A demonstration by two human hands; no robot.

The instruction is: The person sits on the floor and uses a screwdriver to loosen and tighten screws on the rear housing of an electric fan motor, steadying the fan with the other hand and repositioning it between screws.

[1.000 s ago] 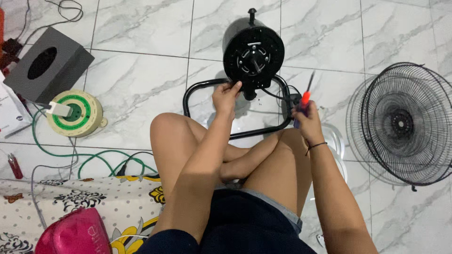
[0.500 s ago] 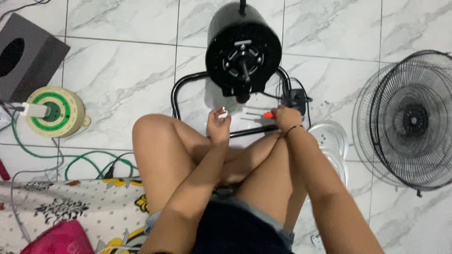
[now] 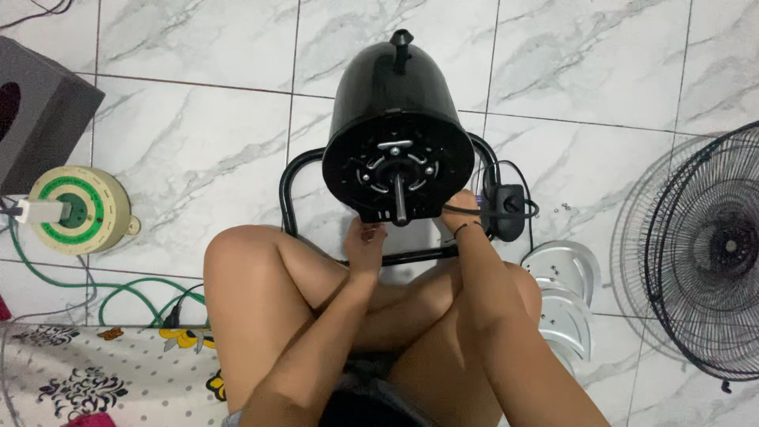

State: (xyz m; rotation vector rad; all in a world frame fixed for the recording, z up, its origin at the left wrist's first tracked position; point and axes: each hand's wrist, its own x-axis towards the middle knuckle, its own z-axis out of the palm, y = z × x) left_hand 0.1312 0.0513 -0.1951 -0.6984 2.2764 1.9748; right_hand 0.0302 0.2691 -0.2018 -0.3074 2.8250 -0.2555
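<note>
Black fan motor housing (image 3: pixel 395 119) sits on the tiled floor (image 3: pixel 198 119) within its black tubular stand (image 3: pixel 288 198), shaft pointing toward the person; left hand (image 3: pixel 365 243) touches the housing's lower rim, fingers curled, grip cannot be told; right hand (image 3: pixel 462 207) at the lower right rim, mostly hidden, state unclear; fan grille (image 3: pixel 704 253) at the floor's right edge; cord reel (image 3: pixel 75 209) left.

Both hands, left (image 3: pixel 365 241) and right (image 3: pixel 462 207), now at the motor (image 3: pixel 395 138) underside; red screwdriver gone from right hand.
</note>
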